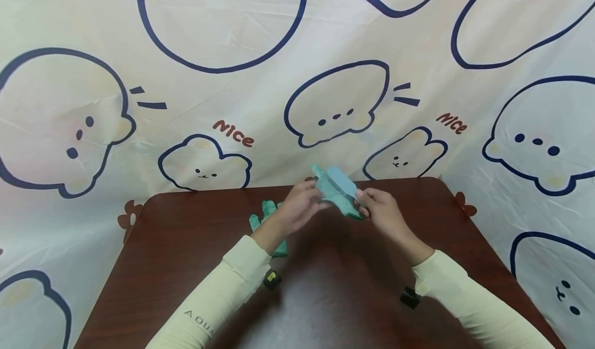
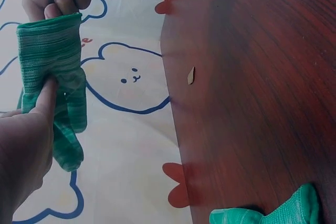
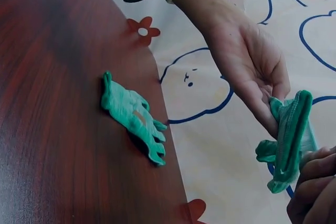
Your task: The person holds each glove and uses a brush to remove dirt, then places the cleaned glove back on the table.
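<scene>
Above the table's far edge, my left hand (image 1: 299, 208) pinches a green knit glove (image 1: 335, 196), its thumb pressed on the fabric in the left wrist view. The cuff points toward my right hand (image 1: 383, 212), and the glove's fingers (image 2: 68, 148) hang down in the left wrist view. My right hand grips a light blue oval brush (image 1: 342, 180), whose bristle edge lies along the glove. In the right wrist view the glove hides most of the brush (image 3: 311, 136). A second green glove (image 3: 131, 113) lies on the table, partly behind my left forearm in the head view.
The dark brown wooden table (image 1: 325, 292) reaches back to a cartoon-printed cloth (image 1: 260, 96), which also hangs at both sides. A small tan leaf-shaped piece (image 2: 191, 75) shows on the table in the left wrist view. Black wrist cameras (image 1: 411, 298) sit under both sleeves.
</scene>
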{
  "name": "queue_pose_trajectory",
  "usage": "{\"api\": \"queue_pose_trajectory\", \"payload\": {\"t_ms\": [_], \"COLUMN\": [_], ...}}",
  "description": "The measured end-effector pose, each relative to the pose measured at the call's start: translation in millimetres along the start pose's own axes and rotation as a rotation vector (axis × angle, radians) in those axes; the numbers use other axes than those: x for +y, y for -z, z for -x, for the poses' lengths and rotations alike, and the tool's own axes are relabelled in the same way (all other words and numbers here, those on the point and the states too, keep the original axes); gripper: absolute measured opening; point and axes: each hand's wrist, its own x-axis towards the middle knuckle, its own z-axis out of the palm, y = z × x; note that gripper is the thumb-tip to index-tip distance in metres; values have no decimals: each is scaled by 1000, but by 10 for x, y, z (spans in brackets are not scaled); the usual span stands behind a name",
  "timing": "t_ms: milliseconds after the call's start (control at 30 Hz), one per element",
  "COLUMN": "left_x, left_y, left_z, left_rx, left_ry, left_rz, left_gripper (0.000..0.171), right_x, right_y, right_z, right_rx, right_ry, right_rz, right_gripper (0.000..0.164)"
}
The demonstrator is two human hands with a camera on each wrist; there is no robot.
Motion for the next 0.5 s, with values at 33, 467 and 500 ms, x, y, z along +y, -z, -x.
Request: {"api": "queue_pose_trajectory", "payload": {"t_ms": [33,467,500], "left_x": [1,-21,-29], "left_y": [-1,61,61], "left_z": [1,-18,-25], "left_rx": [1,26,33], "left_ry": [1,4,3], "left_rz": [2,38,36], "left_gripper": [66,65,60], "right_x": [14,172,147], "right_y": [20,237,215], "right_z": [-8,-80,-61], "right_rx": [2,-6,-25], "right_ry": [-8,-59,-44], "right_rz": [-7,-139,-148], "right_gripper": [45,47,48]}}
